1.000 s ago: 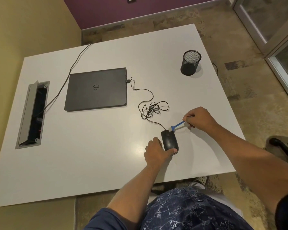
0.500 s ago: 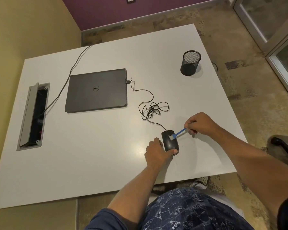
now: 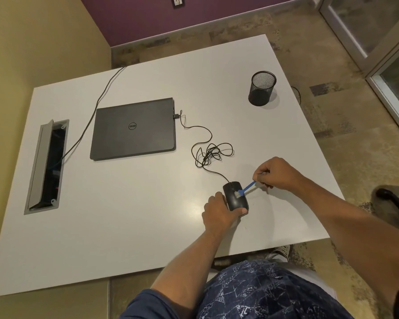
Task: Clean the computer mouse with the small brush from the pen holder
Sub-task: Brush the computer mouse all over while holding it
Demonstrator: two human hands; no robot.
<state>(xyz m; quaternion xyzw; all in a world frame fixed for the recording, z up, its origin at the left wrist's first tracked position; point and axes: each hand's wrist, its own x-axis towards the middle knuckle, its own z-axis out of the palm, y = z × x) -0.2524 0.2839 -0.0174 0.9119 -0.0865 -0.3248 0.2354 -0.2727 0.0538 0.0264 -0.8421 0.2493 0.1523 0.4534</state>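
A black wired computer mouse [image 3: 234,195] lies on the white table [image 3: 129,226] near its front edge. My left hand [image 3: 219,214] grips the mouse from the left and rear, thumb curled round its back end. My right hand [image 3: 275,173] pinches the handle of a small blue brush [image 3: 245,188]. The brush's pale bristles rest on top of the mouse's middle. A black mesh pen holder [image 3: 262,88] stands at the far right of the table.
A shut dark laptop [image 3: 134,128] lies in the table's middle, with the mouse cable [image 3: 211,153] coiled between it and the mouse. A grey cable box [image 3: 46,166] with its lid raised sits at the left. A chair's black part [image 3: 394,199] shows at the right.
My right hand has brought the brush from just beyond the mouse's front down onto its top, moving toward me. My left hand has kept its hold on the mouse.
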